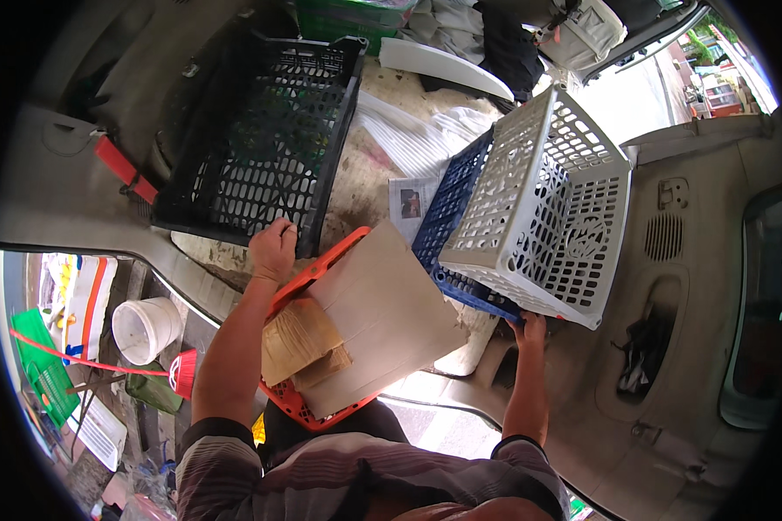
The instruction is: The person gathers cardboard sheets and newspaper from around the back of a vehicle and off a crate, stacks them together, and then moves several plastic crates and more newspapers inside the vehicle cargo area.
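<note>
My left hand (274, 249) grips the near rim of a black plastic crate (254, 195) in the vehicle's cargo area. My right hand (530, 327) holds the near lower corner of a blue plastic crate (446, 208); its fingers are partly hidden. A light grey plastic crate (560, 215) is tilted on its side against the blue one. Between my arms, an orange plastic crate (287, 404) rests against my body. In it lie a large flat cardboard sheet (384, 319) and folded brown cardboard (300, 338).
A newspaper sheet (412, 202) and white plastic sheeting (397, 137) lie on the stained floor. Farther in are a green crate (339, 23) and a curved white panel (443, 65). Outside at left stand a white bucket (144, 329) and a red broom (182, 373).
</note>
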### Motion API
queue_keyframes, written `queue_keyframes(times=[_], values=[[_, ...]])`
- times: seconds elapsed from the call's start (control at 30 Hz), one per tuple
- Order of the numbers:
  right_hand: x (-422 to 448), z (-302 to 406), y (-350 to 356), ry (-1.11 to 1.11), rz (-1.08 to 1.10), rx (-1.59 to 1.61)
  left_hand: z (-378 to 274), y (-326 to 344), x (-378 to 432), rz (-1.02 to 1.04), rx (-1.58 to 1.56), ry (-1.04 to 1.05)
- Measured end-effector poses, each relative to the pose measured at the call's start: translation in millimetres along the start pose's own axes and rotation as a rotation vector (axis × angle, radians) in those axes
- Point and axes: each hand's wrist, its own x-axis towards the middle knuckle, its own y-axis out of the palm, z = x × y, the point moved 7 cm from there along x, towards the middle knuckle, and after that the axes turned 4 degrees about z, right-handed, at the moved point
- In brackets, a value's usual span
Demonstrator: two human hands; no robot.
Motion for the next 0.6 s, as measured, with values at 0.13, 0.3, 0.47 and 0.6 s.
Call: queue_keyframes(times=[0.13,0.3,0.47,0.6], values=[[-11,-3,-13,-0.015,-0.030,0.024,-1,0,1,0.018,-0.014,0.005],[-10,-21,-15,0.080,-0.145,-0.113,-2,0,0,0.019,-0.024,-0.025],[-12,-27,9,0.101,-0.002,-0.165,0,-5,1,0.004,0.025,-0.003],[-17,-13,14,0.039,-0.016,-0.016,-4,0,2,0.020,0.038,0.013]])
